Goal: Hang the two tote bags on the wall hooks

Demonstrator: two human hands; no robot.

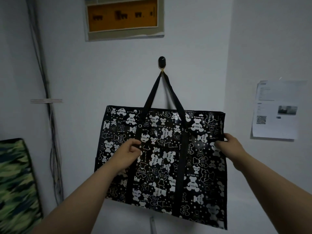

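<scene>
My glossy black bear-print tote bag [168, 157] hangs by its strap on the black oval wall hook [162, 62]; my left hand [126, 153] and right hand [231, 146] pinch it, squaring it; next I let go and fetch the second bag

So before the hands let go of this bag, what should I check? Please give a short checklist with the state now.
1. Strap over the wall hook: ok, the handle loops under it.
2. Both handles caught: cannot tell, only one loop is clear.
3. Tote bag hanging level: not ok, it sits tilted.
4. Left hand and right hand grip: ok, both pinch the bag.
5. Second bag and second hook: cannot tell, not in view.
</scene>
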